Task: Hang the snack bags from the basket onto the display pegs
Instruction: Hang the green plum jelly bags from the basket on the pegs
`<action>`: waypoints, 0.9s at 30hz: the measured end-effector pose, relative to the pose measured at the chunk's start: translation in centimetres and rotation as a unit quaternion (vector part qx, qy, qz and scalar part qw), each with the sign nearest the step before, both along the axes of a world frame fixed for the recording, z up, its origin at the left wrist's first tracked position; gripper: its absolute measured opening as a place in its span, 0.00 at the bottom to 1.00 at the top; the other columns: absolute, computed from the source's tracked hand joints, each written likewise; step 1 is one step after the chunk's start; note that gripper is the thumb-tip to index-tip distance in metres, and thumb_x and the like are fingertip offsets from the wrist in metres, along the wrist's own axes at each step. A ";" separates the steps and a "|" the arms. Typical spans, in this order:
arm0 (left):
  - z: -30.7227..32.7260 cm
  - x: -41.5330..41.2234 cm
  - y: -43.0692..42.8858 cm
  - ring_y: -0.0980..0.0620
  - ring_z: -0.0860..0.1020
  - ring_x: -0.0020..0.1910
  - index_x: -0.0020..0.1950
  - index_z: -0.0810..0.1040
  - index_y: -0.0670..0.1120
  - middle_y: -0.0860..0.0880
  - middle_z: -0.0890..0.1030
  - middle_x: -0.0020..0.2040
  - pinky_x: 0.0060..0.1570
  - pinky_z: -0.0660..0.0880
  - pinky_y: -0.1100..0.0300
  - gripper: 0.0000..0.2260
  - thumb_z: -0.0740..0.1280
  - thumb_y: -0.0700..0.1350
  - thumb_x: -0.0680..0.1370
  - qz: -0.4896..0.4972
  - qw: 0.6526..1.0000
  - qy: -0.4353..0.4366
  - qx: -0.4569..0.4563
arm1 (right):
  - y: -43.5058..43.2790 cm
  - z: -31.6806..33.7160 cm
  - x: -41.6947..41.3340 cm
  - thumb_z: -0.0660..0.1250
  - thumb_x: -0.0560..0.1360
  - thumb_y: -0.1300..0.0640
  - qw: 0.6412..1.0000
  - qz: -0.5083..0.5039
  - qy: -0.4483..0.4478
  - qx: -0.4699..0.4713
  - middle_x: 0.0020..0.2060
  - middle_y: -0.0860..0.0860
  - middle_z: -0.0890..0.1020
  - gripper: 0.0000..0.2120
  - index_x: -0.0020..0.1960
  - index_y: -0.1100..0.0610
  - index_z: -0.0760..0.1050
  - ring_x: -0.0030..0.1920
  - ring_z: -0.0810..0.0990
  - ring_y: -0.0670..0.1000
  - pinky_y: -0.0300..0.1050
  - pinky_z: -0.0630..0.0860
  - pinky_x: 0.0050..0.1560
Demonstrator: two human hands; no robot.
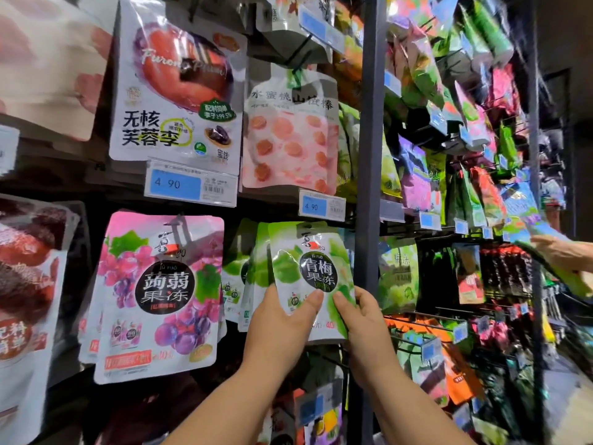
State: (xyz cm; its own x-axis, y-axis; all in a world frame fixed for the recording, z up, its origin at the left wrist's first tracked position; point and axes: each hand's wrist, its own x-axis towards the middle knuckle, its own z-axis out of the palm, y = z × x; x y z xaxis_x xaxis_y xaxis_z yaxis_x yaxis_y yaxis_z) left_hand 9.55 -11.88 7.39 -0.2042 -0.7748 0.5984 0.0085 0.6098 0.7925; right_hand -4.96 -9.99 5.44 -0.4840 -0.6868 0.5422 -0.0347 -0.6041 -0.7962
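A green-and-white jelly snack bag (313,271) is held up against the display in the lower middle row. My left hand (282,322) grips its lower left edge, thumb on the front. My right hand (362,319) grips its lower right edge, thumb on the front too. The bag's top reaches the row of matching green bags (247,268) hanging behind it on a peg. Whether its hole sits on the peg I cannot tell. The basket is out of view.
Pink grape jelly bags (160,293) hang to the left, plum bags (173,91) and peach bags (288,136) above, with blue price tags (189,184). A dark upright post (369,155) divides the racks. Another person's hand (561,252) reaches in at the right.
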 end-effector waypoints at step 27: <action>-2.2 -0.9 -3.6 0.54 0.47 0.79 0.72 0.49 0.73 0.66 0.37 0.76 0.73 0.62 0.45 0.33 0.64 0.66 0.73 0.058 0.992 -0.101 -0.050 | -2.7 -1.0 0.5 0.53 0.76 0.34 0.970 -0.096 0.214 0.060 0.67 0.26 0.60 0.18 0.64 0.24 0.55 0.72 0.58 0.38 0.43 0.58 0.73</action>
